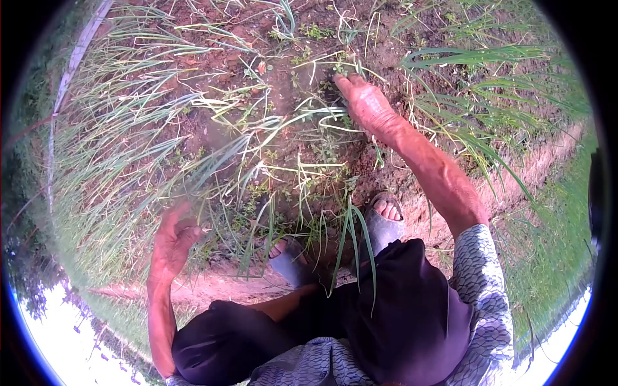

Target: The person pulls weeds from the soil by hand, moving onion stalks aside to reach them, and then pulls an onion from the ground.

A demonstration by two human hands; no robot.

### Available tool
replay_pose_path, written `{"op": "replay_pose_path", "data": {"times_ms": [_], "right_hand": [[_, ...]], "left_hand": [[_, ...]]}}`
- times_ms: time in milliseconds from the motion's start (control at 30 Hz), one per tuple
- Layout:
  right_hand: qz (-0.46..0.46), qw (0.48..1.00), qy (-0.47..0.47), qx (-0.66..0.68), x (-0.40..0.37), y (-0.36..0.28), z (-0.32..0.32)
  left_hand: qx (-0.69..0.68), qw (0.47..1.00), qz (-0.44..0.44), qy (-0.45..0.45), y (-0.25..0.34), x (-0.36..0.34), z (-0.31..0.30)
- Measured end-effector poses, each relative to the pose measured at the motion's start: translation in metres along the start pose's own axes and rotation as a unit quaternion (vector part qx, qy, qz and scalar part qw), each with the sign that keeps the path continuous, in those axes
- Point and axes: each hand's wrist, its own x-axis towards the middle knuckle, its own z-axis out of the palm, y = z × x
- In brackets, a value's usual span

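On the upper right of the head view, my right hand (368, 104) reaches down to the soil, its fingertips bent among small green weeds (339, 67). Whatever those fingers hold, if anything, is hidden. Long green onion-like leaves (315, 113) lie just left of that hand. At the lower left, my left hand (175, 241) is raised beside the leafy rows, thumb and fingers curled towards each other. Its fingertips are blurred, and I cannot make out anything between them.
Rows of thin green plants (129, 128) spread across the left. More long leaves (463, 61) grow at the right. My sandalled feet (384, 222) stand on brown soil beneath my bent knees. A pale strip (77, 58) runs along the left edge.
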Motion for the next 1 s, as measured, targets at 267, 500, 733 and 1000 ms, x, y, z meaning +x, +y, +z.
{"op": "replay_pose_path", "data": {"times_ms": [267, 500, 733, 1000], "right_hand": [[0.038, 0.990, -0.066, -0.115, 0.044, -0.008, 0.008], [0.003, 0.989, -0.076, -0.128, 0.067, 0.011, 0.017], [0.186, 0.866, -0.369, 0.283, 0.061, -0.010, -0.065], [0.252, 0.929, -0.072, 0.263, 0.022, 0.069, -0.042]], "left_hand": [[0.003, 0.999, 0.038, 0.010, -0.005, 0.001, -0.001], [-0.041, 0.999, 0.009, 0.012, -0.021, -0.020, 0.006], [0.025, 0.999, 0.010, 0.036, -0.038, -0.047, 0.023], [-0.045, 0.997, 0.029, 0.056, -0.078, -0.067, 0.054]]}}
